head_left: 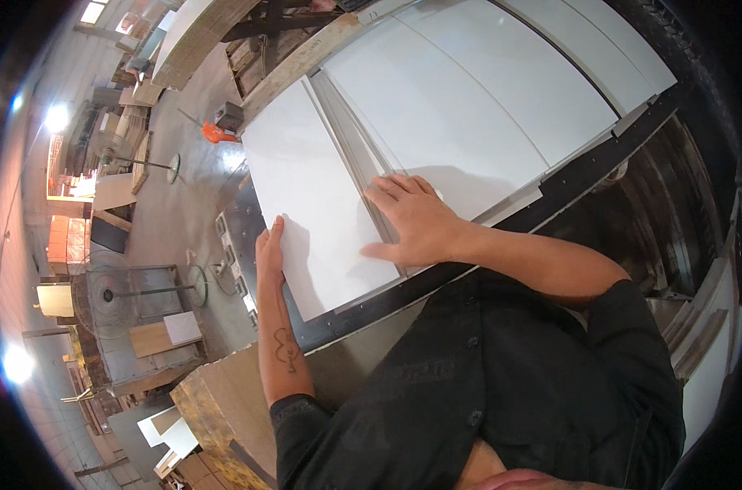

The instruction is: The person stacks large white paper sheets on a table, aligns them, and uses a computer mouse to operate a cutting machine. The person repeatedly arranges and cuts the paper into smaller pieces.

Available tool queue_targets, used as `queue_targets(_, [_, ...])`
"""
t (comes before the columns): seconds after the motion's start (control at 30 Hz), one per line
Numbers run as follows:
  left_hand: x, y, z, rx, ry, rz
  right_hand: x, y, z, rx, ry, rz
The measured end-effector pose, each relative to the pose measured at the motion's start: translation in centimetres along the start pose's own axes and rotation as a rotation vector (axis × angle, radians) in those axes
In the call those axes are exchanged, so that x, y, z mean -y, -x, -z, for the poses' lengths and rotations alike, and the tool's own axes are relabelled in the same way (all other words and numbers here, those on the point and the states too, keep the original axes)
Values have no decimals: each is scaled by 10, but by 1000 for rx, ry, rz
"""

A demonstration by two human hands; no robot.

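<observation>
While your R hand (424, 220), fingers spread, lies over R edge of panel (306, 175), your L hand (270, 253) curls at L edge, can't tell if gripping; panel's on table (338, 319), left of boards (461, 90).

Tattooed lettering (290, 358) on left forearm (273, 322); shirt print (424, 372) seems illegible.

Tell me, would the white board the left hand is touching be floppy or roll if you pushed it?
The white board is probably stiff, since it lies flat without visible curling. It likely won't roll, being flat with square-looking corners. Its smooth-looking, slightly shiny face might feel slippery under a hand.
</observation>
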State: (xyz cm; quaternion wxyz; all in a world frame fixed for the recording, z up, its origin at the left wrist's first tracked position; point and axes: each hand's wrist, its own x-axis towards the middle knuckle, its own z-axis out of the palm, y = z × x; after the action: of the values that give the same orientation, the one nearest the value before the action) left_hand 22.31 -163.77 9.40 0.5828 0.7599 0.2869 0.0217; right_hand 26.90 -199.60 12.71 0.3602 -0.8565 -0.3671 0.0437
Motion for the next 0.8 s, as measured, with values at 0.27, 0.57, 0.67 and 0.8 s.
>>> queue_targets(0.27, [-28, -2, -17, 13, -158, 21, -3, -4, 5, -3, 12, -70])
queue_targets(0.57, [-23, -5, -12, 57, 87, 62, -2, -9, -12, -149, -138, -36])
queue_targets(0.67, [-21, -7, -11, 73, 213, 80, 4, -11, -17, -142, -152, -52])
queue_targets(0.8, [-32, -8, -9, 89, 218, 140, 15, -13, -19, -190, -252, -42])
